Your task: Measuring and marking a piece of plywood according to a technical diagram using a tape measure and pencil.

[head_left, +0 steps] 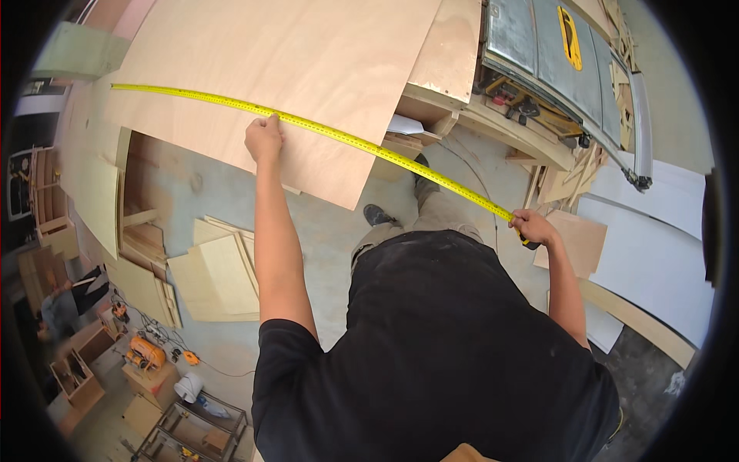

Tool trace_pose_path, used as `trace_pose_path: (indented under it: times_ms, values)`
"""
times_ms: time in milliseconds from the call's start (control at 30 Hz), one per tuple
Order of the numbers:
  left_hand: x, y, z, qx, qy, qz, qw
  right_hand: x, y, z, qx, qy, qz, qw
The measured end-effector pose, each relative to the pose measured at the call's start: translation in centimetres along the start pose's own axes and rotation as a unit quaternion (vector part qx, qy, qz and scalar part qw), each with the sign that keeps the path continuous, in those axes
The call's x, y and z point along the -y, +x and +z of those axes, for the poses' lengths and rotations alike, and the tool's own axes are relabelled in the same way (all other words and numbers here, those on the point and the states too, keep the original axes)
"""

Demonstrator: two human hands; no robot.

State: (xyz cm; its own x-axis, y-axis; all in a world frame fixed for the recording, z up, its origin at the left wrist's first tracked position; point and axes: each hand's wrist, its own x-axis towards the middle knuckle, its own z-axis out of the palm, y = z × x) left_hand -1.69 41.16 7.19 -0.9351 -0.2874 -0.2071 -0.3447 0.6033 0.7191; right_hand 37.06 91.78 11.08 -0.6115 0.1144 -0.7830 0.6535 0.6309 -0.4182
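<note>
A yellow tape measure point(366, 146) is stretched out long across a large plywood sheet point(308, 54). Its far end lies toward the sheet's left side, and the blade runs past the right edge over the floor. My right hand point(535, 227) is wrapped round the dark case of the tape, off the sheet to the right. On the blade's near edge, my left hand point(264, 140) is closed with its fingertips at the tape, above the plywood. The underside of that grip is hidden.
A table saw point(531, 46) with a yellow insert stands at the upper right. Cut panels point(219, 273) lean at the left, and white sheets point(647, 254) lie at the right. An orange machine point(146, 353) and cables sit lower left, where another person point(65, 308) shows blurred.
</note>
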Motion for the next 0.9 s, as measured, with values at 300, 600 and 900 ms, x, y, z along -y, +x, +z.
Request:
trace_pose_path:
  times_ms: [300,600,900]
  values:
    - [-1.3,-1.6,0.0,0.01,-0.057,-0.026,0.998,-0.4,-0.3,0.0,-0.007,0.001,0.012,1.0]
    - [1.4,4.1,-3.3,0.05,-0.466,-0.152,0.87,3.3,-2.4,-0.3,0.19,0.068,-0.041,0.978]
    - [-6.5,-4.1,2.7,0.121,-0.392,-0.099,0.906,4.0,0.9,3.1,0.268,0.177,-0.089,0.943]
